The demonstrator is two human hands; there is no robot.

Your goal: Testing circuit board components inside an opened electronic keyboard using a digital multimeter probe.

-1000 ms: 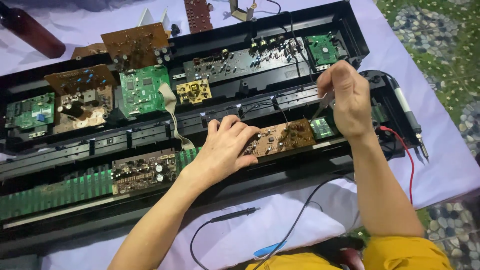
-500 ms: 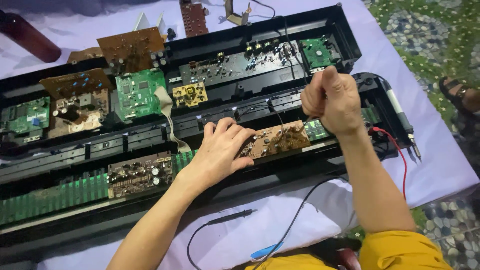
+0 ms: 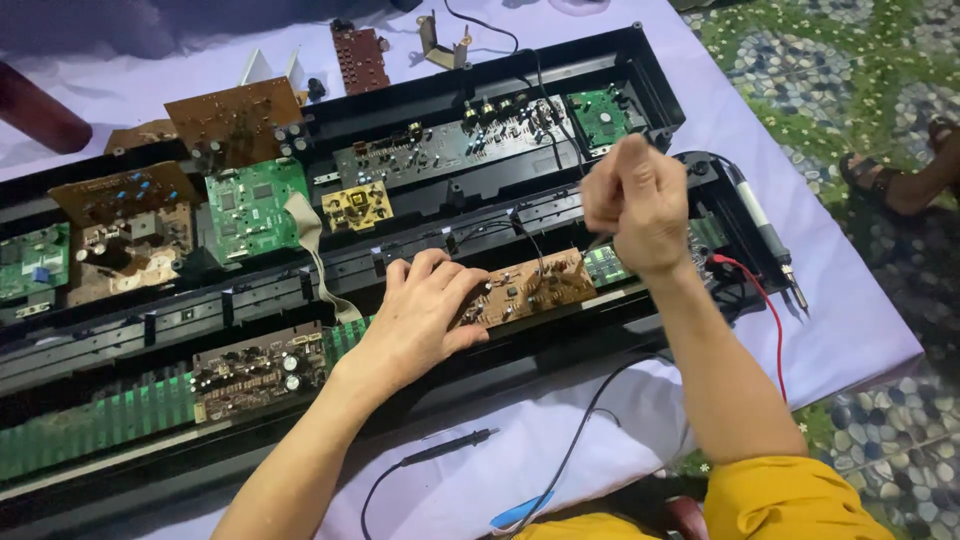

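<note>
Nearest to you, on the pale purple cloth (image 3: 880, 330), a black test probe (image 3: 445, 452) lies loose with its lead curling toward you, and a red wire (image 3: 765, 310) runs down the right side. Just beyond it, your left hand (image 3: 420, 320) lies flat, fingers spread, pressing on the left end of the brown circuit board (image 3: 530, 288), which sits tilted on the front rail of the long black case (image 3: 640, 60). Your right hand (image 3: 632, 205) is raised above the right end of this board, closed into a loose fist; it seems to pinch something thin, but I cannot tell what it is. The two hands are apart. This board looks light and stiff, but fragile: small parts and solder points stand up from it, and dark wires are attached to it, so I think it is better to hold it by the bare edges and not to pull on the wires. To the right, a soldering iron (image 3: 765, 225) rests at the end of the case. Farther away you see a green circuit board (image 3: 255, 208), a small yellow board (image 3: 357, 205), and other brown boards at the back.
</note>
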